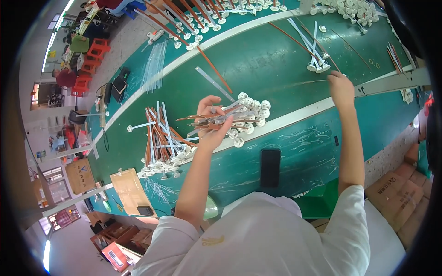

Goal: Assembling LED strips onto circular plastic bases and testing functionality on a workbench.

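Observation:
My left hand [212, 120] is closed around a bundle of brown and clear strips with white round end pieces [252, 109], which fan out to the right of the fingers. Stretched to the far right, my right hand [341, 89] has its fingers drawn together at the near end of a thin brown stick [329, 54]. Close by lies a small group of pale strips with white round ends [317, 66]. Left of my left hand, a pile of brown and pale strips [161, 138] rests with its white discs toward me.
A black phone [270, 168] lies on the green table [239, 175] near me. More disc-ended strips [193, 27] stand at the back, with a heap of white discs [352, 11] far right. Clear strips [155, 64] lie far left. A pale rail [299, 118] crosses the table. A cardboard piece [131, 189] sits at left.

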Motion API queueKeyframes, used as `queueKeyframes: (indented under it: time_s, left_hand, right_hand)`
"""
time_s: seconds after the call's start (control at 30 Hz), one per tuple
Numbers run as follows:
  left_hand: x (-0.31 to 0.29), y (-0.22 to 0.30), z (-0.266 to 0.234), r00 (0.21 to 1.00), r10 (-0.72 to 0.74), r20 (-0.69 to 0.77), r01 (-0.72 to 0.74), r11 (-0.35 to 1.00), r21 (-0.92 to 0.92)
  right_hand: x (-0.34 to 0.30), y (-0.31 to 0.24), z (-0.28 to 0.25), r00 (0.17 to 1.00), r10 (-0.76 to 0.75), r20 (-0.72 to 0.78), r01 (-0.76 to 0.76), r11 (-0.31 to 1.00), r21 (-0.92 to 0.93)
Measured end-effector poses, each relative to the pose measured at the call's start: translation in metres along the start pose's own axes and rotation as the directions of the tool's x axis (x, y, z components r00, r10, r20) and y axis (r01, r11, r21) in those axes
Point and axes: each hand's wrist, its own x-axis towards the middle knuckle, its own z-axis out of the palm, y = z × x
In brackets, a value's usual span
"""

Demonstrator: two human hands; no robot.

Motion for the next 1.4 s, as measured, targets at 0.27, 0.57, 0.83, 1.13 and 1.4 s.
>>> queueKeyframes:
  time_s: [0.27, 0.57, 0.83, 1.13, 1.4]
  left_hand:
    - [0.001, -0.004, -0.005, 1.0, -0.019, -0.019, 0.018, 0.999, -0.046]
    - [0.002, -0.02, -0.009, 0.982, -0.174, -0.077, 0.141, 0.935, -0.325]
    - [-0.001, -0.013, 0.002, 0.95, -0.275, -0.15, 0.163, 0.842, -0.514]
    - [-0.002, -0.003, -0.001, 0.946, -0.224, -0.234, 0.124, 0.918, -0.377]
    - [-0.02, -0.002, 0.009, 0.949, -0.224, -0.223, 0.119, 0.907, -0.403]
  right_hand:
    - [-0.006, -0.117, 0.026, 0.988, 0.127, -0.087, -0.031, 0.719, 0.694]
    - [0.057, -0.256, 0.059, 0.886, -0.417, 0.204, -0.082, 0.293, 0.952]
    - [0.034, -0.256, 0.036, 0.896, -0.442, 0.033, 0.241, 0.549, 0.8]
    - [0.028, -0.221, 0.04, 0.911, -0.41, 0.054, 0.284, 0.715, 0.639]
    - [0.132, -0.256, 0.116, 0.945, -0.049, 0.323, -0.165, 0.782, 0.601]
